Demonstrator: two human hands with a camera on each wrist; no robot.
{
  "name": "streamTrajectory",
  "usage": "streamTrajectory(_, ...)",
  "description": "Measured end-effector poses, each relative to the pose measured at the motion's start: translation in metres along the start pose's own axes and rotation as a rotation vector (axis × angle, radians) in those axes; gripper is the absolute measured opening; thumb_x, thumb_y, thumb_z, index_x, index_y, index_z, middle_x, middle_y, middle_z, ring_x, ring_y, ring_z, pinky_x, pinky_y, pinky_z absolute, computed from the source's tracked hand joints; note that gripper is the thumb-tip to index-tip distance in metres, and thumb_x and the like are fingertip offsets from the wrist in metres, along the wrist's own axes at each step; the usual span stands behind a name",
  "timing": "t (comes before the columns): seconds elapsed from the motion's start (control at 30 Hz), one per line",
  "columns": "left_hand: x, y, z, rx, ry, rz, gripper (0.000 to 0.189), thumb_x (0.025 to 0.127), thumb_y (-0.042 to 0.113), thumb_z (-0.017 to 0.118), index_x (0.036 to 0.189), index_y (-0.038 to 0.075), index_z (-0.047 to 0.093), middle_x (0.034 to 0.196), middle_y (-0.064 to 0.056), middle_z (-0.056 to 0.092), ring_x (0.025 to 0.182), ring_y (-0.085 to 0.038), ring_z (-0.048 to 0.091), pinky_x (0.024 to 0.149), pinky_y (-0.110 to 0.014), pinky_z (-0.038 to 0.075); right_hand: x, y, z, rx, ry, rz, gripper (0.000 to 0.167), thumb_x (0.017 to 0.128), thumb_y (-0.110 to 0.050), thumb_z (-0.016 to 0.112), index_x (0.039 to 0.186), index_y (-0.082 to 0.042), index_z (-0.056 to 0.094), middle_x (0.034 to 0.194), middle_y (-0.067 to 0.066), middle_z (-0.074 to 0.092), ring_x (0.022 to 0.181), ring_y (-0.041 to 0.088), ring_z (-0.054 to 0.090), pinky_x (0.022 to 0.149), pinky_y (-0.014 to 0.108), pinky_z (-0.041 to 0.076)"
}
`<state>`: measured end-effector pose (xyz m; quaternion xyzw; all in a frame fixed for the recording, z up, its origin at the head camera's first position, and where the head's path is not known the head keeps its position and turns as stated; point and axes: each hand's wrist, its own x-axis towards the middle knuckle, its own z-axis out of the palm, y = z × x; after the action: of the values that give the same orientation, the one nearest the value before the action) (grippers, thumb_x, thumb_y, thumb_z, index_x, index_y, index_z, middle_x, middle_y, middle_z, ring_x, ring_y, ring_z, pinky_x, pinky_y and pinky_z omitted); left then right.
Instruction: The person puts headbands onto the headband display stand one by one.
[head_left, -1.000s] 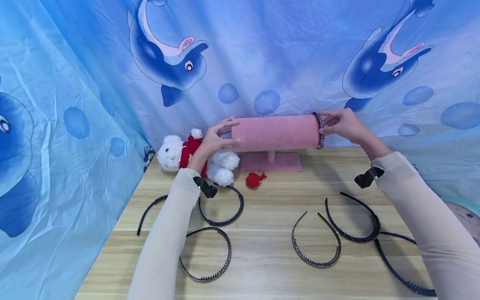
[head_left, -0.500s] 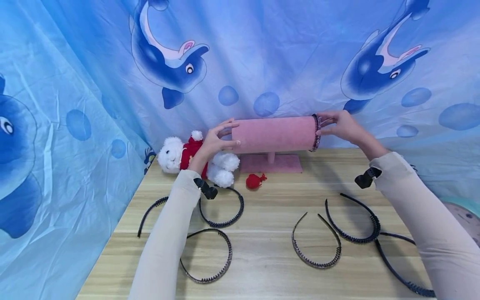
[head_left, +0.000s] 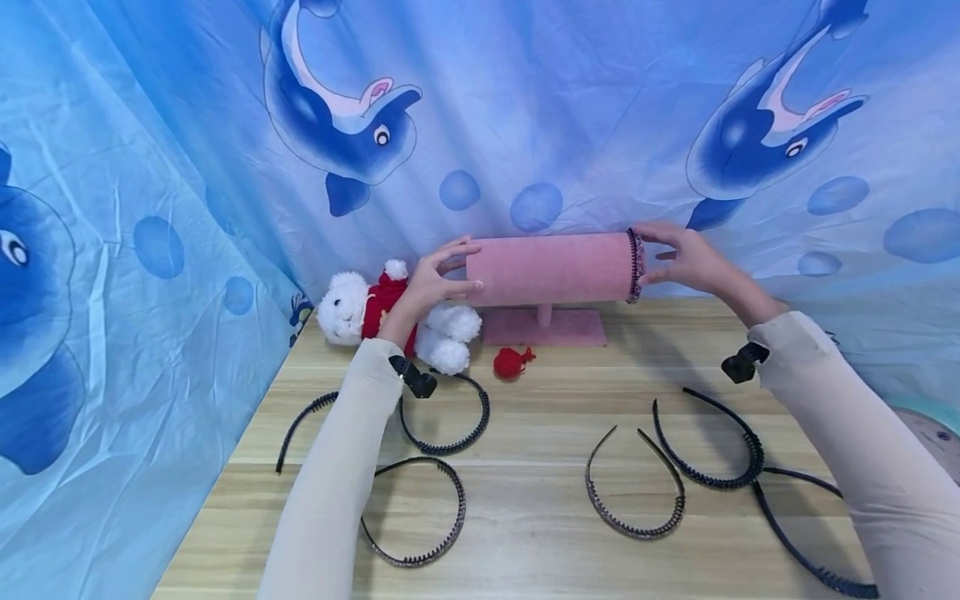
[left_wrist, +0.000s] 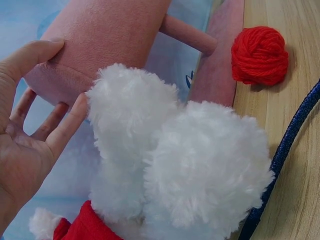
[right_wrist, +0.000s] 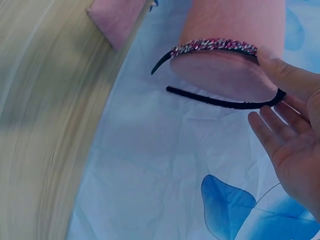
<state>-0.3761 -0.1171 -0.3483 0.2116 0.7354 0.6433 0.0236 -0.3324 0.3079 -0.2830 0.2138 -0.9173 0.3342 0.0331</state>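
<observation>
A pink velvety cylinder stand [head_left: 551,268] lies level on its post at the back of the table. My left hand [head_left: 435,277] holds its left end, thumb on one side and fingers on the other, as the left wrist view also shows. A headband with sparkly beads [right_wrist: 215,46] hangs around the stand's right end. My right hand [head_left: 688,254] grips this headband: in the right wrist view the thumb touches the beaded part and the fingers meet the black band. Part of the headband is hidden behind the stand.
A white plush bear [head_left: 345,308] in red lies beside the stand's left end. A red yarn ball [head_left: 510,363] sits before the base. Several black toothed headbands, one a glittery headband [head_left: 637,530], lie across the wooden table [head_left: 525,500]. Blue dolphin cloth hangs behind.
The beaded headband slid slightly left onto the stand's right end with my right hand, which has since shifted its thumb a little to the right. My left hand stays at the left end.
</observation>
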Motion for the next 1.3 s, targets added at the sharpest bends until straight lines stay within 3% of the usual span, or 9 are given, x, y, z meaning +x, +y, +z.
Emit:
streamTrajectory(0.37,-0.001,0.004,-0.001,0.0,0.0,-0.01,0.063,0.084,0.002,0.082,0.142,0.017,0.061,0.162,0.014,0.039,0.145,-0.023,0.044,0.09,-0.038,0.064,-0.001,0.01,0.003,-0.085,0.029,-0.084,0.084,0.08,0.001,0.083,0.154,-0.003,0.042,0.16,0.024,0.038,0.145,0.048,0.036,0.112,0.067,0.041)
streamTrajectory(0.6,-0.001,0.008,-0.002,-0.006,0.006,-0.038,0.063,0.085,0.004,0.081,0.143,0.015,0.06,0.163,0.014,0.037,0.146,-0.022,0.042,0.09,-0.038,0.064,0.003,0.007,0.007,-0.08,0.026,-0.094,0.083,0.081,0.002,0.083,0.153,-0.004,0.043,0.161,0.024,0.037,0.148,0.049,0.031,0.118,0.069,0.031)
streamTrajectory(0.9,-0.001,0.004,-0.003,0.003,0.016,-0.035,0.061,0.085,0.003,0.081,0.142,0.017,0.061,0.162,0.014,0.038,0.144,-0.022,0.045,0.089,-0.039,0.065,0.015,-0.002,0.016,-0.085,0.024,-0.099,0.079,0.079,0.004,0.083,0.15,-0.004,0.049,0.157,0.023,0.043,0.148,0.046,0.033,0.123,0.064,0.029)
streamTrajectory(1.13,0.002,0.002,-0.001,0.015,0.004,-0.009,0.061,0.084,0.004,0.082,0.141,0.017,0.062,0.163,0.012,0.039,0.144,-0.023,0.046,0.09,-0.042,0.064,0.024,-0.014,0.018,-0.072,-0.004,-0.029,0.079,0.076,0.004,0.084,0.148,-0.006,0.052,0.159,0.02,0.042,0.15,0.044,0.03,0.123,0.062,0.031)
streamTrajectory(1.3,0.003,0.003,0.0,0.006,-0.007,-0.024,0.063,0.085,0.003,0.081,0.143,0.014,0.06,0.165,0.008,0.035,0.146,-0.025,0.043,0.092,-0.042,0.064,0.033,-0.02,0.019,-0.067,-0.018,0.001,0.082,0.072,0.003,0.088,0.146,-0.006,0.054,0.155,0.019,0.048,0.149,0.043,0.034,0.126,0.058,0.028)
